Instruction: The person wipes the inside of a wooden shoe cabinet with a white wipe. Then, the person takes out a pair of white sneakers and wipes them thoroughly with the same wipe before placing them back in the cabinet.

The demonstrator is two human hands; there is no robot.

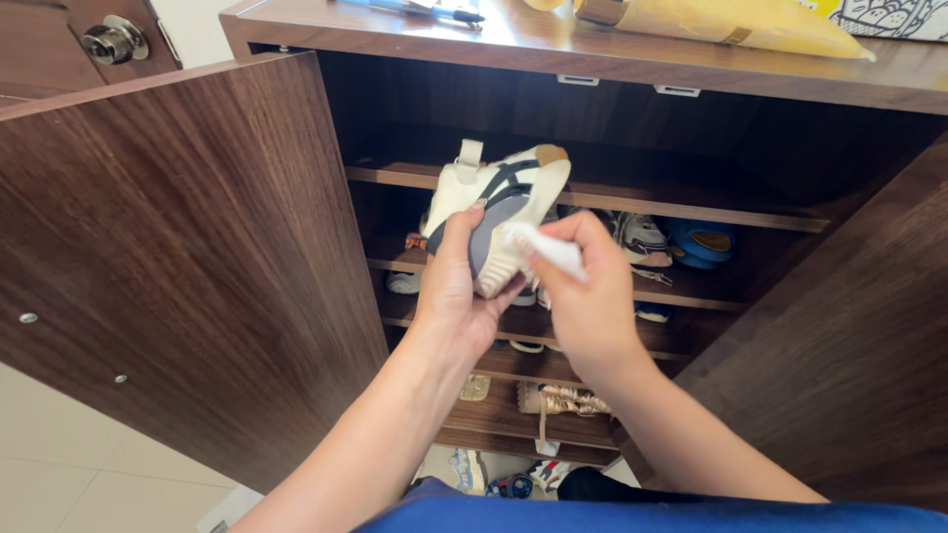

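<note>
One cream sneaker (504,202) with grey and navy panels is gripped from below by the left hand (454,286), its long axis tilted up toward the upper right. The right hand (588,286) pinches a white wipe (545,249) against it. Behind, the open shoe cabinet (790,212) holds more shoes on its shelves.

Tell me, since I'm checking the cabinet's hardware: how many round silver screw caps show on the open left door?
2: one screw cap near the left edge, another lower right; more may be hidden.
</note>
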